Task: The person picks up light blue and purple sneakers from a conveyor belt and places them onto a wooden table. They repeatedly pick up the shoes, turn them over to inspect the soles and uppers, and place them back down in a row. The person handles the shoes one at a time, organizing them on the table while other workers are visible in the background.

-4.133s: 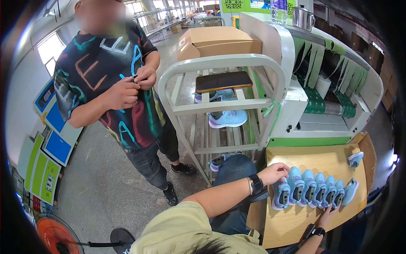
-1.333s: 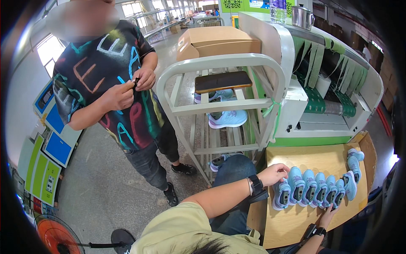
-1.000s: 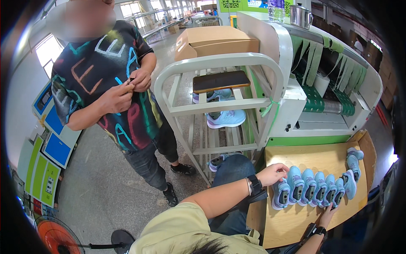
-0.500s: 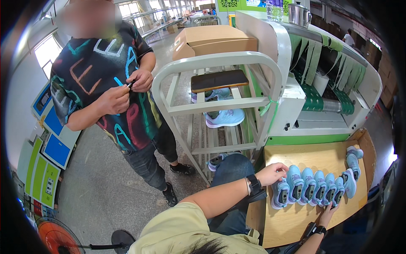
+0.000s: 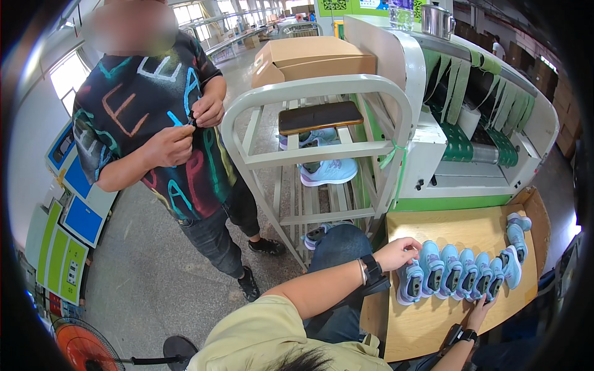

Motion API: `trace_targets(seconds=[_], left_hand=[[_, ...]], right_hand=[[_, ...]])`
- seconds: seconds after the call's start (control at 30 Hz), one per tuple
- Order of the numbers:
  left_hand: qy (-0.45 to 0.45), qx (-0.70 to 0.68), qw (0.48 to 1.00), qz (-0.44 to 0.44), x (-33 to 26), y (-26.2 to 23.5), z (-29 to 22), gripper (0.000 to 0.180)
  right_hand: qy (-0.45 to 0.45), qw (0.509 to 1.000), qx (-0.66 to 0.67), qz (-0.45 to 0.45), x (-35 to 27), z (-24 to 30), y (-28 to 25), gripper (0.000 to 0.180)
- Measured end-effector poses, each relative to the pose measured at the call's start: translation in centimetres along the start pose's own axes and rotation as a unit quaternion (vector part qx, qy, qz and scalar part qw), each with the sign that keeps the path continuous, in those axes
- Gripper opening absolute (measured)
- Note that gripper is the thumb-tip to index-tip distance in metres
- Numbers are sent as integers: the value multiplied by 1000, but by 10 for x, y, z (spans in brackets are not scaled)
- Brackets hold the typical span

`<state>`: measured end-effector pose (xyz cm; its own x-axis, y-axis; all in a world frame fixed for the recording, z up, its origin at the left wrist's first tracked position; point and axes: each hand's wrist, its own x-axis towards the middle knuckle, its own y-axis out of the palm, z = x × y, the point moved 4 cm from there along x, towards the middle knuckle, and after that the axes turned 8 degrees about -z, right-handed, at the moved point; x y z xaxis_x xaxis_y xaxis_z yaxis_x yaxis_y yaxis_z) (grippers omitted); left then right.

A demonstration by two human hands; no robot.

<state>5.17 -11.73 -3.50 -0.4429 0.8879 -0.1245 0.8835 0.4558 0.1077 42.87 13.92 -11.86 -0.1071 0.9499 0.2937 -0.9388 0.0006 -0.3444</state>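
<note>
While six blue shoes [image 5: 450, 272] stood side by side on the table [image 5: 427, 334], both hands were at the row's ends.
Row ran from the table's left edge toward its right edge, toes to the far edge, heels to the near edge. Left hand [image 5: 398, 253]: fingers loosely curled, beside the toe of the leftmost shoe; could not tell whether it had hold of anything. Right hand [image 5: 479, 312]: partly open, fingertips at the heel of the rightmost; could not tell whether gripped. Just right of the row, a tilted shoe [image 5: 511, 268]; beyond, more footwear [image 5: 517, 241] near the far right corner.
</note>
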Motion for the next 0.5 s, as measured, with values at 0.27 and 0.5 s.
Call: trace_targets(seconds=[0.27, 0.5], left_hand=[[-17, -32, 999, 34, 0, 13, -13, 28], [-15, -1, 1000, -4, -11, -8, -23, 29]], right_hand=[[116, 987, 111, 14, -19, 18, -13, 62], [-8, 999, 16, -40, -13, 70, 11, 59]])
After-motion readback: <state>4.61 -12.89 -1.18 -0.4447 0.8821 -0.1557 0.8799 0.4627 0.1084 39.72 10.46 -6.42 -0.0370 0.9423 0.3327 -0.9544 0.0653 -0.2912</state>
